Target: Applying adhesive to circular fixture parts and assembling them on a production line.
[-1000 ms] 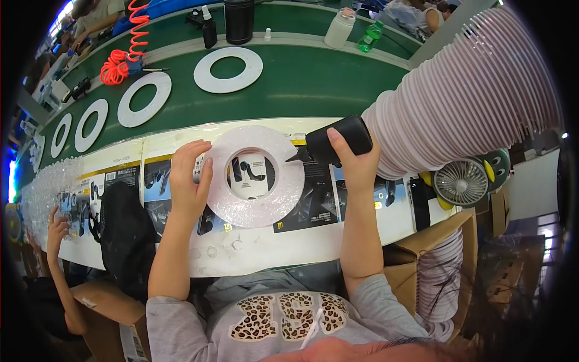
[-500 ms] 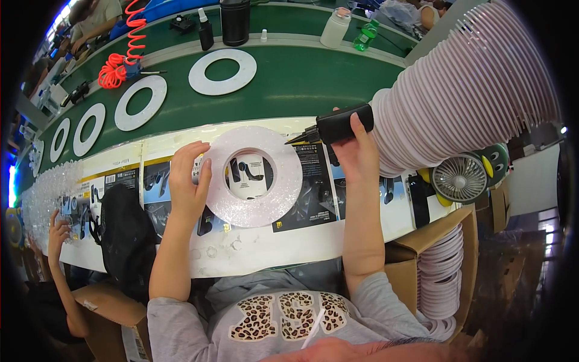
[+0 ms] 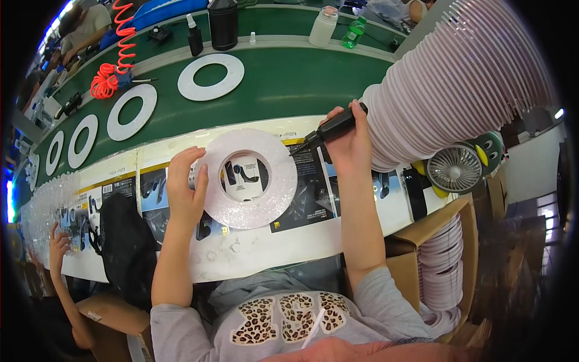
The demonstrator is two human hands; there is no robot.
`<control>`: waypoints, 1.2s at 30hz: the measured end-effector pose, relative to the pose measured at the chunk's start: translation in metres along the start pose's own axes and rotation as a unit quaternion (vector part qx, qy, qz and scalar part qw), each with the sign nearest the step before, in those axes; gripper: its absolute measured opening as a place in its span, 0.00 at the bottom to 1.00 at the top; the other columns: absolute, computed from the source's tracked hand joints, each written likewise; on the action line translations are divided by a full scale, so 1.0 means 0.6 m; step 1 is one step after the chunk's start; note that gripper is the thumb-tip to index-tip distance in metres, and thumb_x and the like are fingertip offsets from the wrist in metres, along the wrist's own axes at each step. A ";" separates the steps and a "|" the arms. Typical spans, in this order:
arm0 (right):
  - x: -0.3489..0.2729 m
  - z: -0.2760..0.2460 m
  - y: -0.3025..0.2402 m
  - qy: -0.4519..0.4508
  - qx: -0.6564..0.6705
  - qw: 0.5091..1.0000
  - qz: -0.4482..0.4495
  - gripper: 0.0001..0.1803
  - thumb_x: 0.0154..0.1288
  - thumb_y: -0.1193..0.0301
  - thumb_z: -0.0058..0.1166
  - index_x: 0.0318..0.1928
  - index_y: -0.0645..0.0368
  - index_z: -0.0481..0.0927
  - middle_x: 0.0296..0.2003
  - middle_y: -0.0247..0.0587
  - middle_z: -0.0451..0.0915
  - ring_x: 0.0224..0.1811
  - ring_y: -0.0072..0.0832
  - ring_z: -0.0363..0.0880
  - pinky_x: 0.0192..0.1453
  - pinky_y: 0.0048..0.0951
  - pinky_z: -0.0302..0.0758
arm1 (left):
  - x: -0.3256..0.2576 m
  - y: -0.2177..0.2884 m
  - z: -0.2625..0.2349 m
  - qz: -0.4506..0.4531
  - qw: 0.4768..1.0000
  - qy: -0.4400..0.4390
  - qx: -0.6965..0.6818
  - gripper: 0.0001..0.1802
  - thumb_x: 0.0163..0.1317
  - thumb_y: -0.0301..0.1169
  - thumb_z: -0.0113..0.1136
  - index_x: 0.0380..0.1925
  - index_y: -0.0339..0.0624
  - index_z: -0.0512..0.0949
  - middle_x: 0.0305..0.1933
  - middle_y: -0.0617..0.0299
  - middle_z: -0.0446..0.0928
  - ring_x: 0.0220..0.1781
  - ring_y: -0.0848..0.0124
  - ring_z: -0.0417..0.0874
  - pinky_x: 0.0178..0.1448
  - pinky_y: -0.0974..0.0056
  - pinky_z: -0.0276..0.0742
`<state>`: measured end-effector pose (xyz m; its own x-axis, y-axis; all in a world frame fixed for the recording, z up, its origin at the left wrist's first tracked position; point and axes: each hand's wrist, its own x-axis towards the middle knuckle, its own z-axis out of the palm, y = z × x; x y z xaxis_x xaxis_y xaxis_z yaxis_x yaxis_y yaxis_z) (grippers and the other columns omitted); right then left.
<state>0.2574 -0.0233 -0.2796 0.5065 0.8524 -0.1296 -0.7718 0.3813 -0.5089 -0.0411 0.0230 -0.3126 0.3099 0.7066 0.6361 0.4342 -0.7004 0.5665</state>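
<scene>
A thick glittery white ring (image 3: 226,208), perhaps several stacked, lies flat on the worktop in front of me. At its left rim is my left hand (image 3: 186,187), thumb and fingers apart, the fingertips by the edge. Whether they press on the rim I cannot tell. My right hand (image 3: 350,142) is wrapped round a black squeeze bottle (image 3: 338,125) with a narrow pointed nozzle. The bottle is tilted, its tip down and to the left at the ring's upper right edge. Any liquid at the tip is too small to see.
Several flat white rings (image 3: 131,112) lie on the green belt (image 3: 271,81). A tall stack of white rings (image 3: 446,90) leans at the right, beside a small fan (image 3: 455,172) and a carton (image 3: 401,265) of rings. At the left are a black bag (image 3: 126,235) and another person's hand (image 3: 58,244).
The squeeze bottle has tipped more steeply, and its nozzle has come down slightly along the ring's right edge. My left hand stays at the left rim. The whole view has shifted a little.
</scene>
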 end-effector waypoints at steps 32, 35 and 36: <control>-0.011 0.010 0.034 -0.183 -0.098 0.969 -0.133 0.26 0.72 0.50 0.31 0.25 0.58 0.66 0.18 0.37 0.65 0.20 0.28 0.63 0.29 0.28 0.63 | 0.022 0.046 -0.095 -0.122 0.841 -0.028 -0.526 0.30 0.69 0.44 0.39 0.62 0.33 0.66 0.61 0.39 0.69 0.64 0.53 0.70 0.69 0.48 0.60; -0.016 0.026 0.048 -0.206 -0.099 0.966 -0.119 0.25 0.72 0.52 0.30 0.25 0.58 0.65 0.18 0.38 0.65 0.20 0.28 0.64 0.29 0.28 0.63 | 0.002 0.123 -0.205 -0.096 0.736 -0.035 -0.669 0.36 0.70 0.53 0.34 0.68 0.39 0.56 0.58 0.34 0.70 0.62 0.51 0.71 0.66 0.36 0.58; -0.017 0.023 0.046 -0.204 -0.102 0.966 -0.122 0.25 0.72 0.52 0.30 0.25 0.58 0.65 0.18 0.38 0.65 0.20 0.28 0.64 0.29 0.28 0.63 | -0.008 0.143 -0.215 -0.068 0.749 -0.055 -0.657 0.36 0.71 0.55 0.33 0.68 0.41 0.55 0.56 0.38 0.73 0.59 0.51 0.74 0.63 0.35 0.60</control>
<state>0.2257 -0.0163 -0.2805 0.4379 0.8323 0.3397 -0.5356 0.5451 -0.6450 -0.1146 -0.0533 -0.1992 0.4383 0.7334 0.5196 -0.7168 -0.0636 0.6944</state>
